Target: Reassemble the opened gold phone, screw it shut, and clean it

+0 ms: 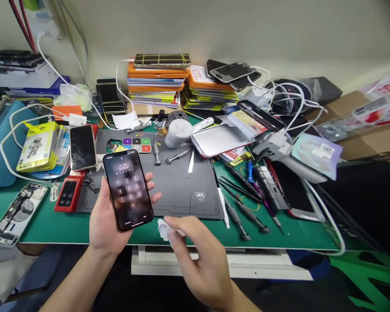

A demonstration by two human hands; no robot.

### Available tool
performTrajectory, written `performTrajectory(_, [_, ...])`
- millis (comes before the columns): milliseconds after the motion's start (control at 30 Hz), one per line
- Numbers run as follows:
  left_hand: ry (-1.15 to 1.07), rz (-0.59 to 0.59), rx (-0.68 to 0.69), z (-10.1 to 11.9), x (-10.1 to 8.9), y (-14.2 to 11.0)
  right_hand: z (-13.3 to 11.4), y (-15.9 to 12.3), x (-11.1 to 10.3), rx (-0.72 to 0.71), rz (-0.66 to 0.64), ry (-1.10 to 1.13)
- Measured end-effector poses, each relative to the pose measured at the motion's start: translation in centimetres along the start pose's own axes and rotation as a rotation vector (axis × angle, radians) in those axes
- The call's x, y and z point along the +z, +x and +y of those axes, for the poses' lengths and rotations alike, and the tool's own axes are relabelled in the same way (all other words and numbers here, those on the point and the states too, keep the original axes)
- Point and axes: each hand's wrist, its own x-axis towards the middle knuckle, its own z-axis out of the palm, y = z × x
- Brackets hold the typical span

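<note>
A smartphone (pixel 139 173) rests in my left hand (pixel 105 219), its lit screen showing a passcode keypad and facing up toward me. The fingers of that hand wrap around the phone's right edge. My right hand (pixel 201 255), just right of the phone and apart from it, pinches a small crumpled white tissue (pixel 164 229) between thumb and fingers. Both hands are over the front edge of the green bench mat (pixel 182 240). Behind the phone lies a dark grey work mat (pixel 178 186) with screwdrivers (pixel 157 152) on it.
An opened phone (pixel 19 212) lies at the left front, near a red device (pixel 68 193) and another phone (pixel 82 147). Several screwdrivers and tweezers (pixel 237 186) are at the right. Stacked boxes (pixel 157 82) stand at the back. A white cable (pixel 334 225) hangs over the right edge.
</note>
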Motion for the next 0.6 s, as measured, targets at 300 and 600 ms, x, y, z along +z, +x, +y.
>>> performTrajectory(300, [-0.026,0.062,-0.113,-0.2,0.6,-0.7,0.4,0.9,0.8,-0.362,-0.036,-0.226])
performTrajectory(600, [-0.011,0.115,-0.309,-1.3,-0.2,-2.5,1.9,6.6,-1.7,0.090,0.072,-0.288])
